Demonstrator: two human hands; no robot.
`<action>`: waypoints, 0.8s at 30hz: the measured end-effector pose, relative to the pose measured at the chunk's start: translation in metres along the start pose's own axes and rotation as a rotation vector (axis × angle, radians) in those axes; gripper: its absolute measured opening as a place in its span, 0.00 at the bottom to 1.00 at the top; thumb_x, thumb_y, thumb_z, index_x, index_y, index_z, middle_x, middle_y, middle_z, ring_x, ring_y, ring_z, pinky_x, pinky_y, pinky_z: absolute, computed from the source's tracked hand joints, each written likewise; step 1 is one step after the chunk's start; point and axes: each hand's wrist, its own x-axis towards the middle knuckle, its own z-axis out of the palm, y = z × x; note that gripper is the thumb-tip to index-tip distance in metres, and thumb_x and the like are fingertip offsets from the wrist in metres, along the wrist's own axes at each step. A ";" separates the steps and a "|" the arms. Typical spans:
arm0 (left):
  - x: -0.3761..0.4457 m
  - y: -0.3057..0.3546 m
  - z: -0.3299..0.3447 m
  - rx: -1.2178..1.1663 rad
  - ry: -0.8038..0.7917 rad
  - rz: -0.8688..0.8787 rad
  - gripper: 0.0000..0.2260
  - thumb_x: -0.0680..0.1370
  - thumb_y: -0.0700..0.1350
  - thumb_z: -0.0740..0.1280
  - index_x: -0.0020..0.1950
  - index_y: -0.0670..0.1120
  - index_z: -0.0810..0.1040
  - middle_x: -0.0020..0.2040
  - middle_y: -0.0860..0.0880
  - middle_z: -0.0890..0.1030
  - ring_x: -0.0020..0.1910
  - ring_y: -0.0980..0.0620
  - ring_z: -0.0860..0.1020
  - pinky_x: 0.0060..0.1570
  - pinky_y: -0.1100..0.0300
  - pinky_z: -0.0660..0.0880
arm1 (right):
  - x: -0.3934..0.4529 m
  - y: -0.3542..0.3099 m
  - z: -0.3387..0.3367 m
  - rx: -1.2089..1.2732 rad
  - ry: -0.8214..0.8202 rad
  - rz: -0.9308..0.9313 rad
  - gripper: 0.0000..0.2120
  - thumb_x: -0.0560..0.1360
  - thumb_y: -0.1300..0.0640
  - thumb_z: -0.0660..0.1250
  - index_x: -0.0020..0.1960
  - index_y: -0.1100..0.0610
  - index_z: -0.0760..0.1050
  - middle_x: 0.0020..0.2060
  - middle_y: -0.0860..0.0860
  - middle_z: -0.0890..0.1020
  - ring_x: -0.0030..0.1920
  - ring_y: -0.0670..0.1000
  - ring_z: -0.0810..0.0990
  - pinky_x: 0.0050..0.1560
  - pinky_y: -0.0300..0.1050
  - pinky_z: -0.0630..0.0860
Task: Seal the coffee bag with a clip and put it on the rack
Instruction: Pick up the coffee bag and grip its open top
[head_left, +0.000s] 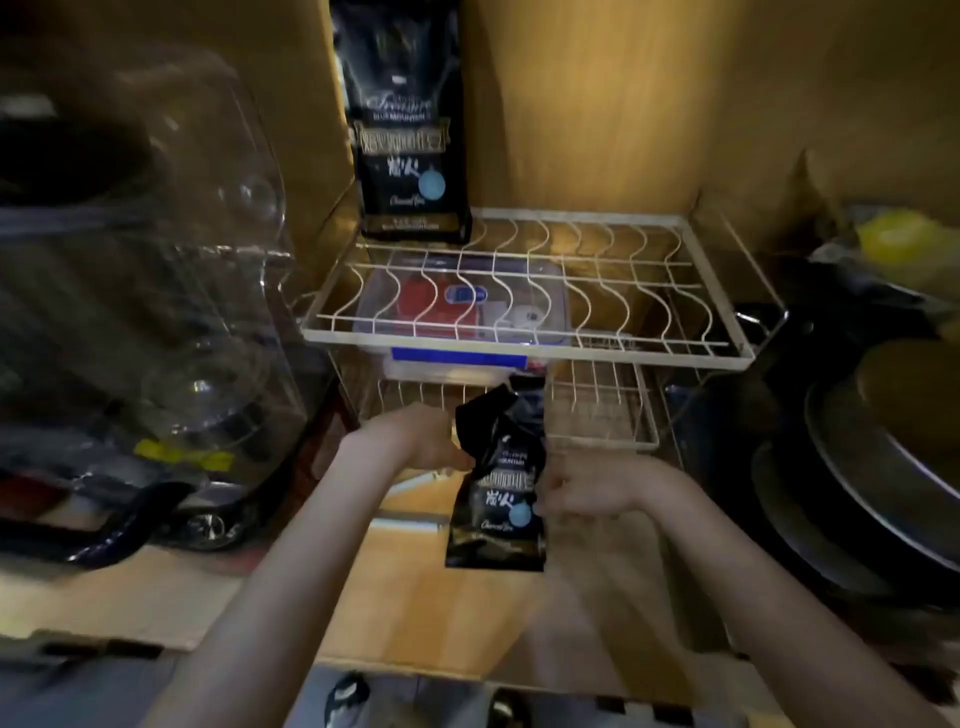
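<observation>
I see my left hand (426, 439) pinching the coffee bag's (498, 499) crumpled top at lower centre, my right hand (587, 491) gripping its side, below the rack (524, 291)

A wire rack (524, 291) stands at the centre, against the back wall (597, 104). A coffee bag (408, 119) stands upright on the rack's upper tier, at its rear left corner. Below that tier, a storage box (457, 312) sits on the lower tier. In front of the rack, above the wooden counter (415, 597), a second coffee bag (501, 483) is held upright between two hands: the left hand (421, 436) at its upper left edge, the right hand (587, 488) on its right side. A clear plastic container (156, 260) stands left of the rack. Stacked pans (872, 467) lie to the right.
</observation>
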 end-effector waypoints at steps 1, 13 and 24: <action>0.000 0.002 0.008 -0.005 -0.027 -0.005 0.23 0.72 0.57 0.64 0.60 0.42 0.73 0.61 0.43 0.76 0.60 0.44 0.73 0.54 0.54 0.70 | 0.003 0.002 0.007 0.048 -0.010 -0.005 0.09 0.74 0.50 0.63 0.48 0.56 0.72 0.39 0.52 0.78 0.35 0.50 0.75 0.34 0.40 0.72; 0.029 -0.017 0.116 -0.514 -0.006 -0.010 0.28 0.70 0.50 0.71 0.65 0.43 0.66 0.63 0.43 0.76 0.61 0.44 0.73 0.51 0.57 0.68 | 0.061 0.052 0.104 0.530 0.235 0.130 0.27 0.68 0.56 0.71 0.64 0.59 0.67 0.60 0.56 0.77 0.59 0.55 0.76 0.59 0.49 0.74; 0.033 -0.023 0.137 -0.909 0.180 0.031 0.37 0.62 0.38 0.77 0.67 0.44 0.65 0.61 0.43 0.77 0.58 0.49 0.75 0.55 0.58 0.72 | 0.073 0.051 0.127 0.588 0.583 0.137 0.19 0.61 0.60 0.77 0.51 0.58 0.80 0.46 0.56 0.86 0.45 0.54 0.83 0.50 0.51 0.79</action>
